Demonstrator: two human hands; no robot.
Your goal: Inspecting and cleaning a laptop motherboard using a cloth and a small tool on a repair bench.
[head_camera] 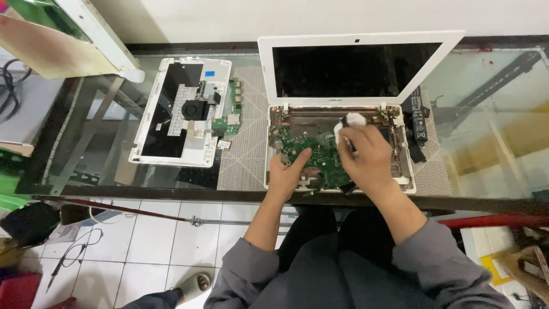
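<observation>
— White plastic frames the open laptop point(337, 109) on the glass table point(486, 114); where are the person's hands?

— Both are inside its opened base. The left hand point(287, 171) lies partly open, fingers loosely curled, thumb resting on the green motherboard point(306, 143).

— And the right?

— The right hand point(366, 157) is closed around a white cloth point(349, 123), pressing it down on the board near the hinge.

— What lies beside the laptop?

— The removed white keyboard cover point(180, 111) sits face down to the left, partly on a grey mat point(246, 154). A black battery point(416, 111) lies at the right, just beside the base.
</observation>
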